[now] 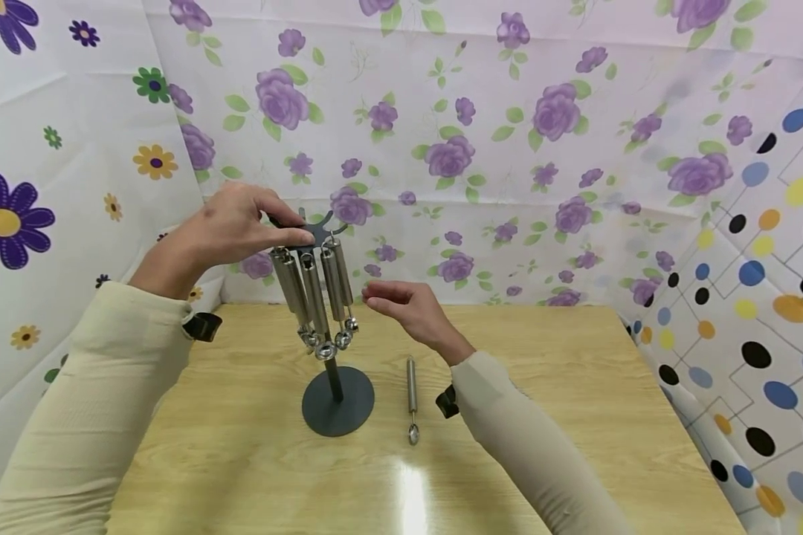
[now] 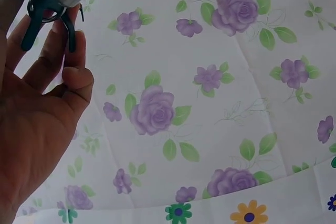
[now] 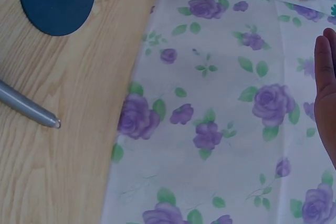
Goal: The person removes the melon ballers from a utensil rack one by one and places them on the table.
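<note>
A dark metal stand with a hooked top [image 1: 320, 232] rises from a round base [image 1: 337, 420]. Several steel spoons [image 1: 316, 297] with thick tubular handles and small rounded heads hang from its hooks. My left hand [image 1: 234, 223] pinches the hooked top between thumb and fingers; in the left wrist view the fingers lie behind the dark hooks [image 2: 34, 30]. Just right of the hanging spoons, my right hand [image 1: 411, 312] is held in the air with extended fingers and nothing in it. One more steel spoon [image 1: 412, 390] lies on the table, right of the base.
The wooden table [image 1: 542, 416] reaches back to a wall of flowered cloth [image 1: 482, 186]. Patterned cloth also hangs at the left [image 1: 73, 200] and, with dots, at the right [image 1: 756, 297].
</note>
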Demonstrator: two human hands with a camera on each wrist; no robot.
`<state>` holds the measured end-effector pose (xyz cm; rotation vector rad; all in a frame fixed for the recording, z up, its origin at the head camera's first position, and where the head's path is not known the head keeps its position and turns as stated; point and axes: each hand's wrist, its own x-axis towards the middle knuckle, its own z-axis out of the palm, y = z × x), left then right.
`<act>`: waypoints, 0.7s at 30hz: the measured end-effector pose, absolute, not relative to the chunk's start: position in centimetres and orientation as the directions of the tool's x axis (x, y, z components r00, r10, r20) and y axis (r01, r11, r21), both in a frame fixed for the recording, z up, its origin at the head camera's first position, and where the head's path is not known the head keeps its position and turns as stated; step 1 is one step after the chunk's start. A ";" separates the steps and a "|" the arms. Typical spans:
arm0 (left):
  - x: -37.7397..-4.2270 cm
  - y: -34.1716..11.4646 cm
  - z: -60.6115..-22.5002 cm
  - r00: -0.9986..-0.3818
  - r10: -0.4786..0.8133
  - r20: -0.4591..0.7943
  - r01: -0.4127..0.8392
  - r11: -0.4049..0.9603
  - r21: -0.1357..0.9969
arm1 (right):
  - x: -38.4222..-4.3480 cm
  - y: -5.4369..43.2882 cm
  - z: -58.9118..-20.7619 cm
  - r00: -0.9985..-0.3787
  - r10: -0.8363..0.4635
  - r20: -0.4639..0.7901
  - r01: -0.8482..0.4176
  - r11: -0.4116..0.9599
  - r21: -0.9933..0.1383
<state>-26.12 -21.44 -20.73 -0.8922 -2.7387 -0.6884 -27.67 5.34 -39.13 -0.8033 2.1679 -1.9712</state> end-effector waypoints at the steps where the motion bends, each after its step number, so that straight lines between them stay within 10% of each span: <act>1: -26.1 -21.4 -20.7 -0.807 0.505 0.305 0.590 0.714 0.378 | -27.7 5.2 -38.9 -0.852 -0.446 0.273 -0.315 0.021 -0.949; 21: -26.6 -22.1 -20.2 -0.840 0.509 0.188 0.530 0.699 0.479 | -27.8 2.2 -37.1 -0.782 -0.538 0.315 -0.405 0.054 -0.913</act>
